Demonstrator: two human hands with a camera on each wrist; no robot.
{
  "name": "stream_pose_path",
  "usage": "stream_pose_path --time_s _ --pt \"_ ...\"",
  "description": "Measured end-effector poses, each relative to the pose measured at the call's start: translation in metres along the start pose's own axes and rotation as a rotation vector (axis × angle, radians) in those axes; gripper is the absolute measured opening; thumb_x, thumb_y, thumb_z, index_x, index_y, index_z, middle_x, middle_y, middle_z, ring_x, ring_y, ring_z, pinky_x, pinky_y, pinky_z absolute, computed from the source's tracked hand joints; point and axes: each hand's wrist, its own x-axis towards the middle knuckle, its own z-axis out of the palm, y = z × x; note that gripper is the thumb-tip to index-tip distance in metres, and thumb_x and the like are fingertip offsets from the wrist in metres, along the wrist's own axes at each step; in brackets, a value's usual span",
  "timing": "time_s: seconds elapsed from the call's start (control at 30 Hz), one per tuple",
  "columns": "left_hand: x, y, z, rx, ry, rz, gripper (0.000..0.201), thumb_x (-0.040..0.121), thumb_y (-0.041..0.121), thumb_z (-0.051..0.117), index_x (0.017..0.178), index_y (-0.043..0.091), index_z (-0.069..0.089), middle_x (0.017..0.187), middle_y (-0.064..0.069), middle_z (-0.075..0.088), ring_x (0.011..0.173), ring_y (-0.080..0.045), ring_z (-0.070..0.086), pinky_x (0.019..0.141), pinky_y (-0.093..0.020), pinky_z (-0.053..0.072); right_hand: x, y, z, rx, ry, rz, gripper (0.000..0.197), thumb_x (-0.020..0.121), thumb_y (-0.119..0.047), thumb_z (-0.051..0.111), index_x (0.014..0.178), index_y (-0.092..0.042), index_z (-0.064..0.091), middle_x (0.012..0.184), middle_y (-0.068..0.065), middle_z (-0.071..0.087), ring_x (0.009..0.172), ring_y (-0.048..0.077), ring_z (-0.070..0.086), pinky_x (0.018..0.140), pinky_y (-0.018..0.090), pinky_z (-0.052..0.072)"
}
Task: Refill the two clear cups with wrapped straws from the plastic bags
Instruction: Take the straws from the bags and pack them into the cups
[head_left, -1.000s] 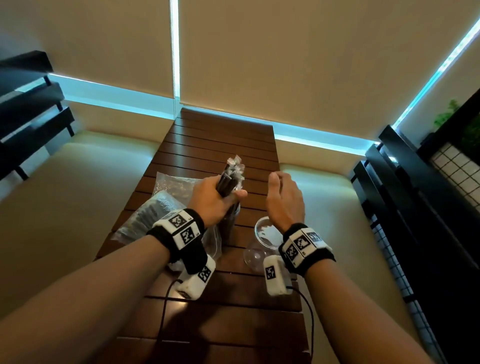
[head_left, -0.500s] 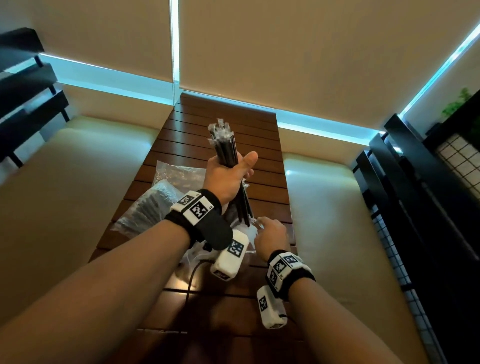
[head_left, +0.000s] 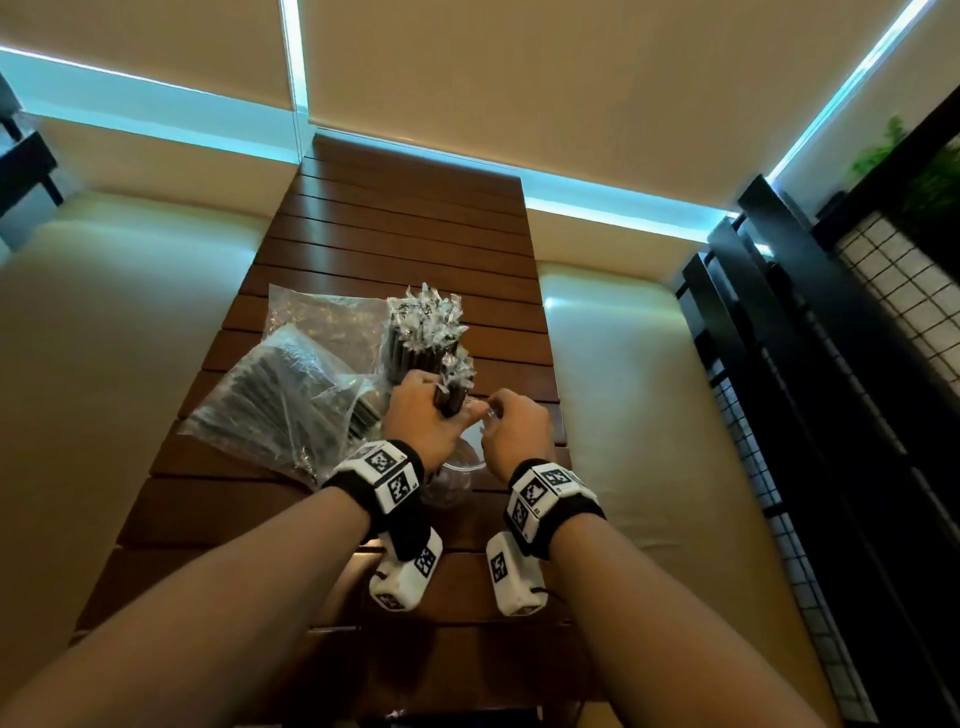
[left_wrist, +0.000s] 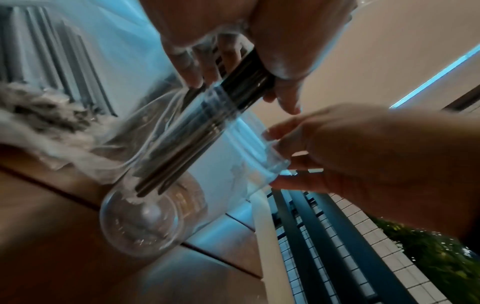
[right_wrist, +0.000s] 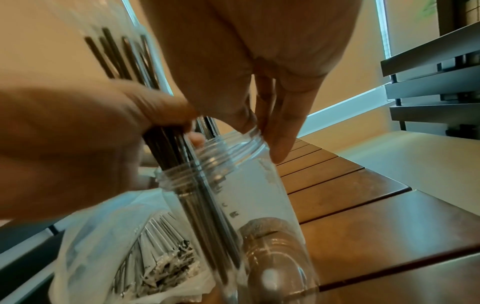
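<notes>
My left hand (head_left: 441, 410) grips a bundle of dark wrapped straws (left_wrist: 241, 82) whose lower ends are inside a clear cup (left_wrist: 161, 205). The cup (head_left: 457, 470) stands tilted on the slatted wooden table (head_left: 405, 234). My right hand (head_left: 493, 413) pinches the cup's threaded rim (right_wrist: 233, 148) with thumb and fingers. Just behind my hands a bigger bunch of wrapped straws (head_left: 423, 327) stands upright; what holds it is hidden. Two clear plastic bags lie to the left, the near bag (head_left: 280, 400) full of straws, the far bag (head_left: 322, 312) flat.
The narrow table runs away from me between two pale cushioned benches (head_left: 130, 322). Black railings (head_left: 810, 338) and a white grid panel (head_left: 904, 291) stand at the right. The bag of straws (right_wrist: 155, 257) lies right beside the cup's base.
My left hand has come down from a raised position and put the straw bundle's ends into the cup. My right hand keeps hold of the rim.
</notes>
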Motion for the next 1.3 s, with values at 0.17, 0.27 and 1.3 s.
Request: stream_pose_path --time_s 0.17,0.27,1.3 --pt "-0.002 -0.027 0.011 0.063 -0.003 -0.1 0.026 0.076 0.024 0.078 0.066 0.014 0.057 0.073 -0.004 0.062 0.067 -0.022 0.06 0.059 -0.026 0.04 -0.012 -0.015 -0.016 0.226 0.151 -0.305 0.041 0.096 -0.046 0.041 0.135 -0.033 0.044 0.124 -0.005 0.053 0.108 0.012 0.055 0.083 0.033 0.051" --pt "0.003 -0.039 0.018 0.153 -0.022 -0.058 0.013 0.083 0.021 0.063 0.073 0.015 0.057 0.074 0.001 0.062 0.069 -0.018 0.061 0.054 -0.024 0.041 -0.018 -0.033 -0.021 0.052 -0.065 -0.558 0.048 0.098 -0.053 0.034 0.141 -0.033 0.035 0.126 -0.003 0.047 0.107 0.016 0.052 0.079 0.035 0.051" --pt "-0.002 -0.058 -0.105 0.656 0.024 -0.284 0.013 0.089 0.025 0.055 0.094 0.014 0.057 0.103 -0.018 0.066 0.094 -0.039 0.062 0.074 -0.039 0.05 -0.047 -0.114 -0.001 -0.281 -0.219 -0.833 0.008 0.088 -0.015 0.057 0.09 -0.01 0.064 0.087 0.009 0.063 0.076 0.027 0.062 0.067 0.036 0.054"
